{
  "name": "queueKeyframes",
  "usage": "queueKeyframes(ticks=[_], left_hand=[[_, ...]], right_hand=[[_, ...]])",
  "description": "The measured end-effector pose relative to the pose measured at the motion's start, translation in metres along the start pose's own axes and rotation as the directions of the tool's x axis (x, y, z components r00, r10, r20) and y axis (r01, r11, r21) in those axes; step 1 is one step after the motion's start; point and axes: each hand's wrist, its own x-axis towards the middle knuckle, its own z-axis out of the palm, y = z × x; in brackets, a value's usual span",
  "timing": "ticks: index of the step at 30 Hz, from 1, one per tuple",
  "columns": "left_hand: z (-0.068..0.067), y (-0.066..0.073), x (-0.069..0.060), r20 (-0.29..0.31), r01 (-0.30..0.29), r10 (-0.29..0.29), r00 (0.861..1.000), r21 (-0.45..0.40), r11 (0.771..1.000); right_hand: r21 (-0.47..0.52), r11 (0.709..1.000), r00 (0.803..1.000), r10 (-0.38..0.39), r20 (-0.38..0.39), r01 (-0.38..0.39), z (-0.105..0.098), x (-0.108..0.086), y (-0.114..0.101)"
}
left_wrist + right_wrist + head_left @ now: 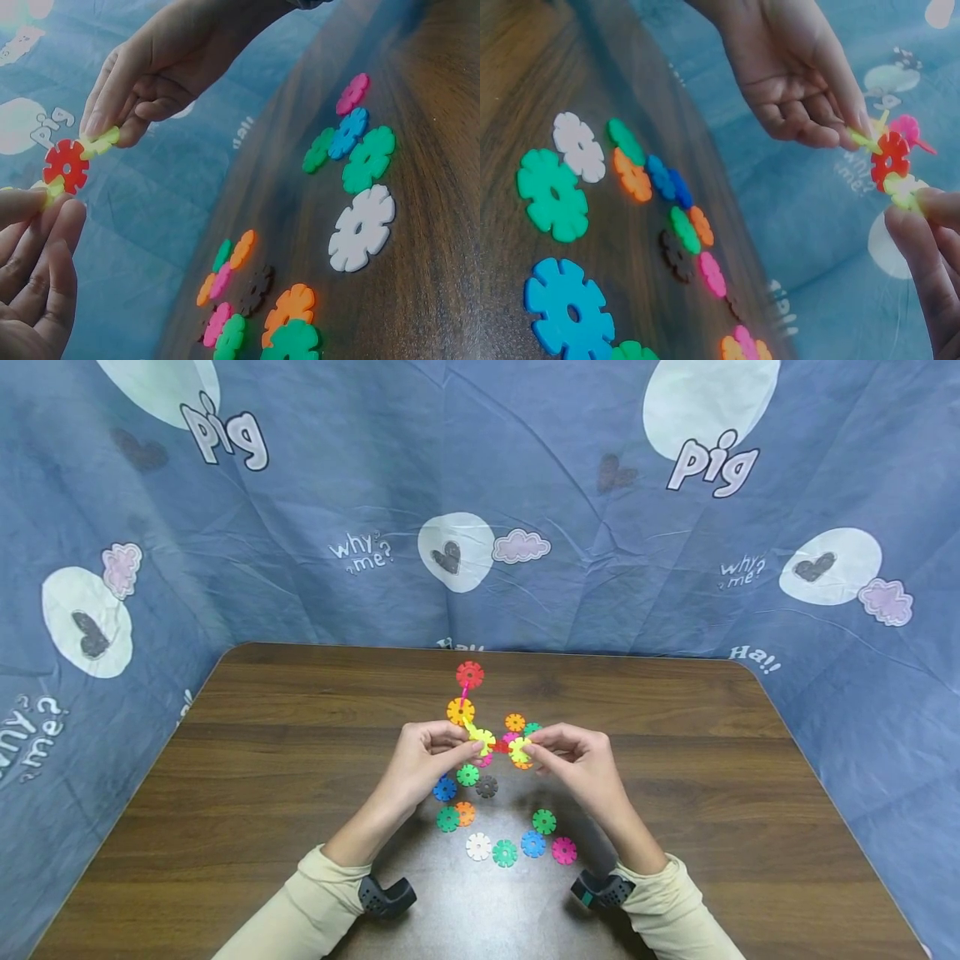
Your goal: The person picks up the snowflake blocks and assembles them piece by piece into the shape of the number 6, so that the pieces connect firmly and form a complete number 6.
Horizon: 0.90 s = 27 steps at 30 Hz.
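My left hand (427,758) pinches a yellow notched disc (483,742) between thumb and fingers. A matching yellow disc (520,748) is pinched by my right hand (583,762). Between the two sits a red notched disc (66,166), touching both and held above the table. In the head view, more pieces run up and away from the left-hand disc: an orange disc (461,711), a pink piece (465,692) seen edge-on and a red disc (469,675) at the far end. Fingers cover parts of both yellow discs; how deep their notches sit is hidden.
Several loose notched discs lie on the wooden table (247,793) below and behind the hands, including a white disc (478,847), a blue disc (533,843), a pink disc (564,850) and a dark disc (487,787). A blue printed cloth (300,593) hangs behind the table.
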Motion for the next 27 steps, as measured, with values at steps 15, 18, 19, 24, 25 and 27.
queueKeyframes(ticks=[15, 18, 19, 24, 25, 27], left_hand=[[-0.0003, -0.0030, 0.0012, -0.015, -0.007, 0.007, 1.000, 0.014, 1.000], [-0.0006, -0.0023, 0.0011, -0.020, -0.010, 0.010, 1.000, 0.016, 1.000], [-0.0007, -0.0019, 0.0011, -0.022, -0.009, 0.009, 1.000, 0.022, 1.000], [0.0003, -0.0005, 0.0006, -0.022, -0.006, 0.007, 1.000, 0.019, 1.000], [0.0005, -0.0006, 0.0006, -0.021, -0.005, 0.006, 1.000, 0.011, 1.000], [0.0009, -0.0012, 0.0007, -0.020, -0.006, 0.006, 1.000, -0.009, 1.000]], right_hand=[[0.036, 0.999, 0.999, -0.039, -0.025, 0.040, 0.0056, -0.0011, 0.0013], [0.003, 0.996, 0.995, -0.086, -0.048, 0.086, 0.0079, -0.0011, 0.0007], [-0.004, 0.996, 0.994, -0.091, -0.056, 0.091, 0.0084, -0.0010, 0.0007], [0.009, 0.997, 0.995, -0.080, -0.065, 0.081, 0.0091, -0.0013, 0.0014], [0.016, 0.997, 0.995, -0.072, -0.064, 0.073, 0.0093, -0.0015, 0.0017], [0.028, 0.998, 0.996, -0.062, -0.067, 0.064, 0.0101, -0.0020, 0.0026]])
